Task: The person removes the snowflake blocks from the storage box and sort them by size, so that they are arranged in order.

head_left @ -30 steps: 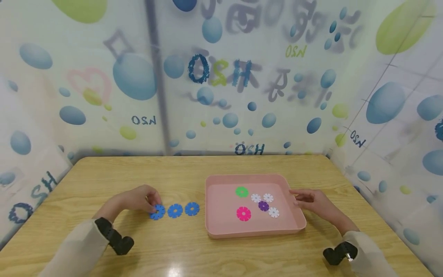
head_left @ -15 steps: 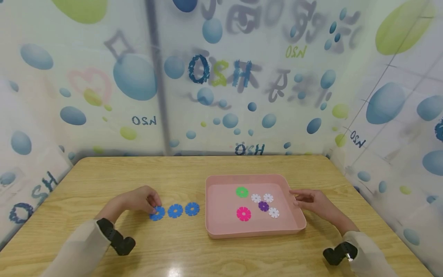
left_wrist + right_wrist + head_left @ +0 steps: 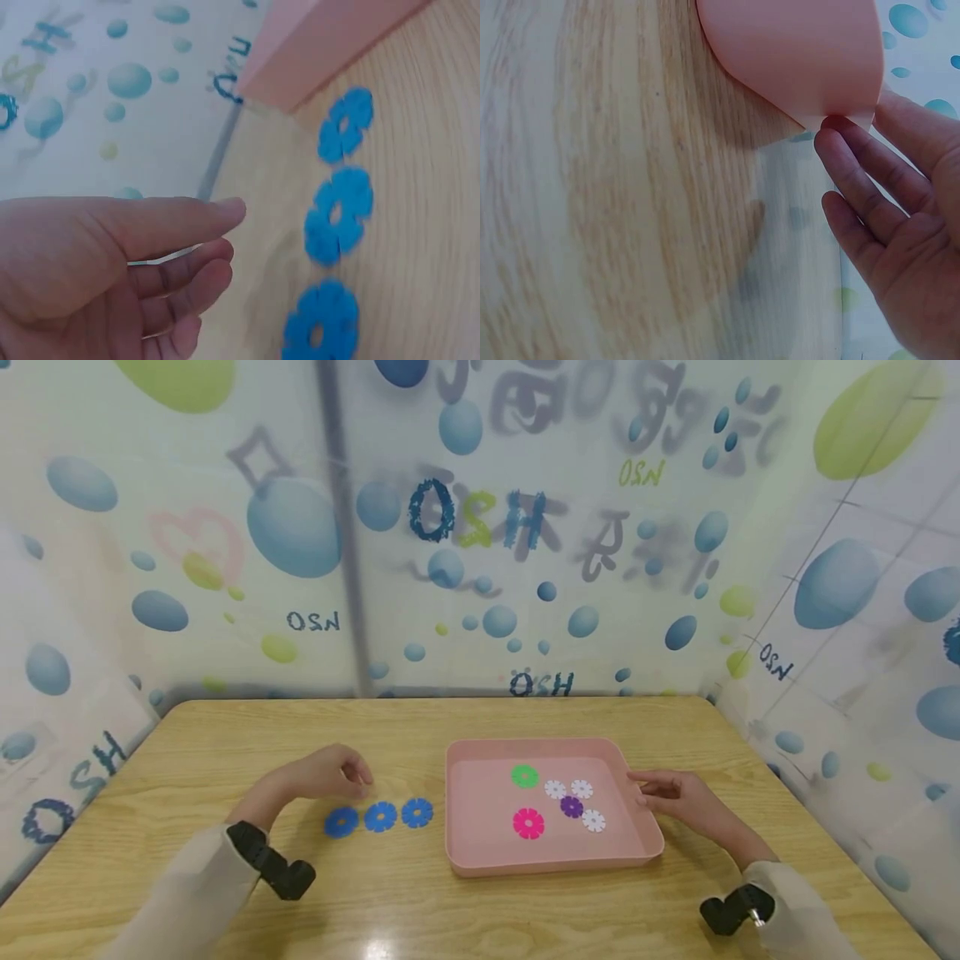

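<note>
While my left hand (image 3: 333,774) hovers just beyond the row, seen in the head view, three blue snowflake discs lie flat on the wooden table (image 3: 360,906), left of the pink tray: one at the left end (image 3: 342,830), one in the middle (image 3: 380,825), one nearest the tray (image 3: 417,821). The fingers of that hand are loosely bent and hold nothing. My right hand (image 3: 690,799) is at the right wall of the shallow pink tray (image 3: 480,810). Inside it are six more discs: a green disc (image 3: 525,784), a magenta disc (image 3: 528,832), a purple disc (image 3: 567,808) and three white ones (image 3: 555,790) (image 3: 582,789) (image 3: 594,821) close around the purple. Behind the table hangs a printed curtain (image 3: 637,610) with blue and green bubbles.

From what lies here, I judge the blue line of three to be laid out, with no blue disc visible in the tray; the six other colours have not been set out.

Through the left wrist view, my thumb (image 3: 180,223) stretches straight above curled fingers, gripping nothing and well clear of the blue discs, the lowest of which is cut by the frame.

From the right wrist view, my thumb and fingertips pinch the tray's edge from either side, while the lower fingers stay off it.
</note>
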Demonstrator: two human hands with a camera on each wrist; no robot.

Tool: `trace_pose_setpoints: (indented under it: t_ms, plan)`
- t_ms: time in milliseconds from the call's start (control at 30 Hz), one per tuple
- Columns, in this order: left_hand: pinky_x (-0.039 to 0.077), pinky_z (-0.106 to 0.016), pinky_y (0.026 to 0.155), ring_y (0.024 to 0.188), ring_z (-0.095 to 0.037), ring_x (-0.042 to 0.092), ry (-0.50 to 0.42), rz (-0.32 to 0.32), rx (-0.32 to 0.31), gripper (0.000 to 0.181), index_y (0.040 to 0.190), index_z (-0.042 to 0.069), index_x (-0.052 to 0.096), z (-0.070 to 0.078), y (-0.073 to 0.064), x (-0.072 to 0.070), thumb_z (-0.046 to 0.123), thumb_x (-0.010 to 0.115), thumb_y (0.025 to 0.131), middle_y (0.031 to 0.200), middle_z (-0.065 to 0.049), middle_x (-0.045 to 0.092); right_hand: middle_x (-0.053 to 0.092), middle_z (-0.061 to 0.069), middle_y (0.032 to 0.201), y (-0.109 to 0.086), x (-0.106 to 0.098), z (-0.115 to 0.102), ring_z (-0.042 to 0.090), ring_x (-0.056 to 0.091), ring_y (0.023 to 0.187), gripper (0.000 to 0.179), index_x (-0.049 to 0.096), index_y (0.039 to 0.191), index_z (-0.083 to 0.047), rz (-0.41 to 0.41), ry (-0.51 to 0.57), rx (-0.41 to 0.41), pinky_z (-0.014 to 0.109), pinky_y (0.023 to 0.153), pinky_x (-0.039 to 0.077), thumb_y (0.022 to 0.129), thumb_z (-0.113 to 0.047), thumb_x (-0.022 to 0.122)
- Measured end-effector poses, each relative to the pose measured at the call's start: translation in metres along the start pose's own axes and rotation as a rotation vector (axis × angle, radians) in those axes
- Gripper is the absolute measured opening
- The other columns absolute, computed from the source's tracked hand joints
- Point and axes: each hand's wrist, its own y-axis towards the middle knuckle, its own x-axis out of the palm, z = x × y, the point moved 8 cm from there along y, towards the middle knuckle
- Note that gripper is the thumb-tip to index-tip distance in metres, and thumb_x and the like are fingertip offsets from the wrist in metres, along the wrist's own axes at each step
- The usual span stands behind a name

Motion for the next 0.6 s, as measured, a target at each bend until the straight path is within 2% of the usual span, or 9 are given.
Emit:
trace_pose_setpoints:
  t_ms: [167,367,467,600]
  plan:
    - [0.047,-0.031,0.068,0.076,-0.016,0.055,-0.019,0.02,0.083,0.02,0.096,-0.007,0.06,0.027,0.024,0.004,0.008,0.066,0.083,0.082,-0.004,0.06,0.058,0.022,0.115,-0.001,0.0,0.001,0.015,0.061,0.092,0.045,0.053,0.125,0.003,0.005,0.002,0.002,0.025,0.074,0.05,0.088,-0.02,0.062]
    - [0.048,-0.03,0.068,0.076,-0.016,0.058,-0.067,0.036,0.167,0.022,0.098,-0.006,0.059,0.052,0.056,0.017,0.007,0.067,0.082,0.083,-0.006,0.06,0.057,0.022,0.116,-0.002,-0.001,-0.001,0.017,0.061,0.093,0.045,0.053,0.125,0.003,0.008,-0.005,-0.003,0.026,0.075,0.05,0.088,-0.02,0.062]
    - [0.048,-0.03,0.068,0.078,-0.017,0.057,-0.068,0.04,0.171,0.021,0.099,-0.005,0.061,0.063,0.07,0.025,0.006,0.067,0.081,0.085,-0.007,0.06,0.057,0.022,0.116,-0.002,-0.001,-0.003,0.021,0.061,0.094,0.045,0.052,0.125,0.004,0.007,-0.004,-0.004,0.028,0.076,0.05,0.088,-0.019,0.062]
    - [0.046,-0.029,0.069,0.079,-0.016,0.055,-0.047,0.039,0.124,0.021,0.1,-0.002,0.062,0.072,0.087,0.034,0.007,0.068,0.082,0.085,-0.004,0.06,0.057,0.022,0.116,-0.001,-0.001,-0.005,0.025,0.061,0.095,0.045,0.052,0.125,0.004,0.007,0.007,0.003,0.029,0.077,0.05,0.087,-0.018,0.063]
